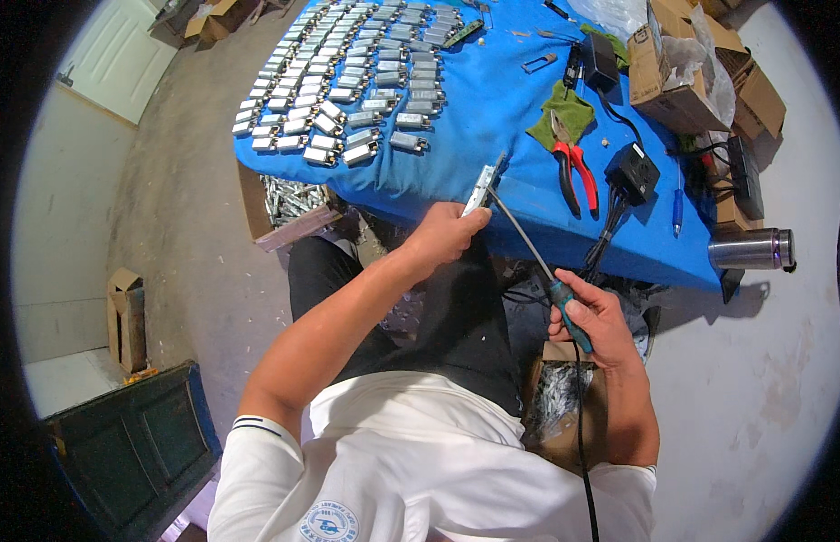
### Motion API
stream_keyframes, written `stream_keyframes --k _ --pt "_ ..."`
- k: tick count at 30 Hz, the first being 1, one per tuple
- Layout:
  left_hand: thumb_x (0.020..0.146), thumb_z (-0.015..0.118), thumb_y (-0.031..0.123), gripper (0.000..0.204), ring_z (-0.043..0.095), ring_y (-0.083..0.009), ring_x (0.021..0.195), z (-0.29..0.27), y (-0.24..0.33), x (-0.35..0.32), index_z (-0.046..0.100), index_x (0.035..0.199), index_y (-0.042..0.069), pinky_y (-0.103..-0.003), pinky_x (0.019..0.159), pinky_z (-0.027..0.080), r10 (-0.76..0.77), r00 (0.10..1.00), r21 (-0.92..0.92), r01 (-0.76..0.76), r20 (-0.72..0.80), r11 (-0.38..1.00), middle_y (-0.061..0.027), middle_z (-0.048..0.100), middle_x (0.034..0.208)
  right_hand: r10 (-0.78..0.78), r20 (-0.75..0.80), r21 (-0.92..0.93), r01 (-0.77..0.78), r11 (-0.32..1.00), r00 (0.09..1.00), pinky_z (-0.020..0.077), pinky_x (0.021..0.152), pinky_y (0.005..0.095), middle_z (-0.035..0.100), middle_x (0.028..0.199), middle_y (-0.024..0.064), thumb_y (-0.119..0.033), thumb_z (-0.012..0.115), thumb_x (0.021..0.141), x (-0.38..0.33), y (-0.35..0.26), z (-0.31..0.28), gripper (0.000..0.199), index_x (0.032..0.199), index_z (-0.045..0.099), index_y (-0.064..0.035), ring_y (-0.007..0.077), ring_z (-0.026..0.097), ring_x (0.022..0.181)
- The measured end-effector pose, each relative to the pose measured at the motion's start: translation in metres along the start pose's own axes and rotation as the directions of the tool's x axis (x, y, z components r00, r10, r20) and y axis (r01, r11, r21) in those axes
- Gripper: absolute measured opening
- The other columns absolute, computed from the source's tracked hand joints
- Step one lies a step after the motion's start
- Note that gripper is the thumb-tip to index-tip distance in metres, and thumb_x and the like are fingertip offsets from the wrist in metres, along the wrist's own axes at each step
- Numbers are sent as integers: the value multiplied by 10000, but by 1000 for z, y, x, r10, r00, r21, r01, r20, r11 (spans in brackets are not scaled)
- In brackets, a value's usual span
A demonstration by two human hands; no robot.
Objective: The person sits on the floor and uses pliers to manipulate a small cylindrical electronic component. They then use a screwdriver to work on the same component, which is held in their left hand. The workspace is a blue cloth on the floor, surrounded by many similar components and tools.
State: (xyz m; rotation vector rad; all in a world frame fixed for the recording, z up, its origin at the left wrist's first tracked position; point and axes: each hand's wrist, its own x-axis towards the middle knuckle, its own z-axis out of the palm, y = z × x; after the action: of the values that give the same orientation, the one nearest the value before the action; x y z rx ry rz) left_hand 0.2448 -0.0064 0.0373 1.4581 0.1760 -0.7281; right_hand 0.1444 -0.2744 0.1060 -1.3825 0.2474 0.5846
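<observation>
My left hand [448, 237] pinches a slim silver metal module [478, 191] by its near end, over the front edge of the blue-covered table. In my right hand [593, 312] is a screwdriver [525, 237] with a teal and black handle and a long thin shaft. The shaft slants up to the left, and its tip is at or very close to the module's side; contact is hard to make out. Rows of similar silver metal modules [361, 86] lie on the blue cloth [474, 99] beyond my left hand.
Red-handled pliers [575, 176] lie on a green rag at right, near a black power socket block [632, 172], a black adapter [600, 61] and a blue pen [677, 212]. A steel flask [750, 248] lies at the right corner. Cardboard boxes [682, 90] stand behind; a box of metal parts [293, 203] sits below.
</observation>
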Motion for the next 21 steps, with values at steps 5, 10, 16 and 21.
stream_keyframes --k 5,10,16,21 --pt "911 525 360 443 457 -167 517 15 -8 5 542 677 -15 -349 499 384 248 946 376 -158 -206 913 -57 486 562 72 -45 -118 -77 990 996 457 490 229 629 840 60 -171 588 943 -3 -15 7 469 1383 485 -47 98 563 585" --pt "911 505 340 456 572 -350 589 23 4 -5 552 711 -67 -473 608 442 298 921 541 -122 -252 832 -228 520 600 -5 -106 -324 -30 946 994 391 425 207 601 786 45 -184 564 962 -7 -16 22 431 1366 508 -47 61 500 519" --pt "890 518 312 413 601 -481 744 28 6 -7 592 746 -69 -517 683 464 332 900 635 -84 -282 768 -295 587 704 -209 -86 -625 110 773 974 476 553 288 613 734 34 -180 575 954 -7 -2 24 406 1342 539 -69 93 580 642" --pt "881 508 292 383 605 -479 763 31 13 -13 598 762 -60 -518 695 461 271 916 562 -61 -298 825 -296 592 721 -451 36 -916 209 341 892 514 666 350 664 827 174 -119 602 913 -5 -1 42 367 1276 586 -65 263 675 725"
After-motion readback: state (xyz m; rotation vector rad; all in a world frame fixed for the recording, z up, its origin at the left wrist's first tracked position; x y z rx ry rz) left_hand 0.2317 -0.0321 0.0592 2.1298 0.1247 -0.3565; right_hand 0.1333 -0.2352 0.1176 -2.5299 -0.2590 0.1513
